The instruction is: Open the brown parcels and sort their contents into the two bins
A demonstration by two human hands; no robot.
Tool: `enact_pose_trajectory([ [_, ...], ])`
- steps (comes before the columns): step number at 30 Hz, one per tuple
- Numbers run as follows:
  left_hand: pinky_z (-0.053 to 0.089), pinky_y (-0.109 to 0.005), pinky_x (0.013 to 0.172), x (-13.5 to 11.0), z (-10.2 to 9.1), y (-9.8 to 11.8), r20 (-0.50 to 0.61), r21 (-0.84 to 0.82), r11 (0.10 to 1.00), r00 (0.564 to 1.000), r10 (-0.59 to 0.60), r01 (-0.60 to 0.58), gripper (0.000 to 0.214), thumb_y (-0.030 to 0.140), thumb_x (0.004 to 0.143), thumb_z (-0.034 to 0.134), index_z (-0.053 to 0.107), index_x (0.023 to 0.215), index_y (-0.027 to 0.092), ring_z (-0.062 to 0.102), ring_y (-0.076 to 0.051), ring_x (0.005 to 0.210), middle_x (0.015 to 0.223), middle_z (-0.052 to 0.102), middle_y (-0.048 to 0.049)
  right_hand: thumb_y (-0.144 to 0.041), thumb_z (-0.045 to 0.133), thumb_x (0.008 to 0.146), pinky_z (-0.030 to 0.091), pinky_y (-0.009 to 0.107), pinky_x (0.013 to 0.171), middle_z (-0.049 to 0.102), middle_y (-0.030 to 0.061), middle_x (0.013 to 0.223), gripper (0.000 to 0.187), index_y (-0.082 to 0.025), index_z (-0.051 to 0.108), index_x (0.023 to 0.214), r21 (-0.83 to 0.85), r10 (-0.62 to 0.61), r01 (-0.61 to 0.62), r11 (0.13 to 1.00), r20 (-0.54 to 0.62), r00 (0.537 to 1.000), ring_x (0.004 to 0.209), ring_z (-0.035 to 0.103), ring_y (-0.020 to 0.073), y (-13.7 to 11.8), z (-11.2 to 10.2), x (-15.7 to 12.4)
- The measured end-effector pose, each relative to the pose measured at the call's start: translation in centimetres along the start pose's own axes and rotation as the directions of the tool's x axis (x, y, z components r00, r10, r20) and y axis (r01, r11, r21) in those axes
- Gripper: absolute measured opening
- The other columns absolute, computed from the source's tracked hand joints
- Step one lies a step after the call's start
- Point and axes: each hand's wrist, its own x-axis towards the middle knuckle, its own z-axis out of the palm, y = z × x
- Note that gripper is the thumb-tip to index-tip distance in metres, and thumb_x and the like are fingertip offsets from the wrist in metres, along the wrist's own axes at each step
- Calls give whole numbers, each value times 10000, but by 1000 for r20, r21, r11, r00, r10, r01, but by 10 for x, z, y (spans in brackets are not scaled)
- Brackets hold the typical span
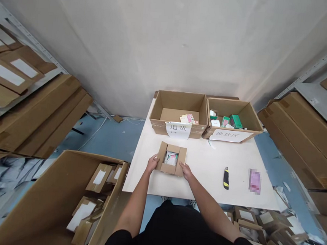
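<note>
- The left hand [152,163] grasps the left side of a small, open, brown cardboard box [160,156], its thumb up near the spread flap.
- The right hand [187,171] pinches the opposite side near the lower right corner, so both hands grip the same box.
- The box sits toward the front left of the table, mouth up; whether it rests there or is slightly raised cannot be told.
- Inside lies a clear-wrapped bundle with white, pink and green patches [171,158], its details too small to read.
- For good handling, an even hold on both sides should stop the box tipping, and thumbs holding the flaps outward should leave the opening free; squeezing hard might buckle the thin walls.
- The white rectangular tabletop [198,186] bears a black-and-yellow utility knife [226,178] to the right, well apart from the hands, and a pixelated pink item [255,181] beyond it.
- Behind the box, two large brown cartons with handwritten white signs stand side by side: the left carton [182,100] holds a pale-and-pink packet, the right carton [228,105] green and white packs.
- Left of the table, a deep brown carton [46,188] contains labelled parcels [99,177].
- Loaded shelves flank the blue floor [94,131] before a plain grey wall [176,43].
</note>
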Motion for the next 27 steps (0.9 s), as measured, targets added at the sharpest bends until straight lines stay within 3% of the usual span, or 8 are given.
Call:
enact_pose_trajectory([
  [3,560,-368,1022,4,-12,-1,-129,166,984,991,-43,65,630,303,963,592,477,1571,184,708,-249,1179,1250,770,-106,-677,660,861,618,480,966,790,163,1175,609,-177,685,1207,-73,-33,30,997,-45,998,1130,756,322,5,14,6],
  [5,486,-398,1139,3,-10,2,-193,356,934,977,85,-11,649,246,956,602,458,1588,219,567,-278,1393,1479,635,-127,-655,671,852,609,468,984,780,158,1207,617,-178,663,1243,-120,-67,55,991,-94,993,1138,750,310,7,15,9],
  [9,391,-403,1220,-2,8,17,113,585,737,934,339,-339,484,139,950,559,658,1398,295,367,-282,1535,1614,482,-87,-608,649,857,562,498,1047,742,151,1282,776,-175,493,1481,-372,-183,97,923,-203,962,1212,704,303,2,9,9],
  [12,428,-391,1175,-5,19,27,235,609,706,932,275,-362,341,201,978,550,735,1254,280,428,-276,1474,1550,522,-97,-536,640,872,439,533,1177,574,182,1525,828,-174,403,1578,-673,-375,104,732,-271,886,1440,515,332,-11,10,3],
  [15,437,-400,1164,-4,22,31,273,618,703,935,227,-351,260,316,969,608,767,1162,245,418,-296,1480,1546,510,-119,-403,606,914,323,531,1253,305,163,1717,765,-183,394,1616,-868,-512,91,487,-200,836,1589,274,330,-23,19,-5],
  [20,380,-444,1227,-1,13,27,374,541,746,906,199,-387,314,449,984,604,797,953,204,257,-329,1602,1686,385,-118,-239,548,961,275,568,1252,174,62,1778,530,-272,613,1485,-983,-469,147,113,78,880,1643,44,350,-41,37,-14],
  [23,344,-431,1260,-1,2,17,473,440,788,857,206,-431,322,447,959,653,775,793,199,208,-310,1629,1735,322,-73,-223,552,958,275,594,1233,145,71,1785,585,-283,566,1539,-996,-360,80,38,61,931,1640,26,386,-53,46,-11],
  [27,305,-450,1287,-6,-5,1,545,428,757,809,219,-493,270,317,656,947,775,835,211,61,-344,1653,1787,160,-18,-225,589,948,263,582,1231,57,69,1797,753,-327,367,1660,-1000,-298,8,12,4,955,1636,16,406,-75,57,3],
])
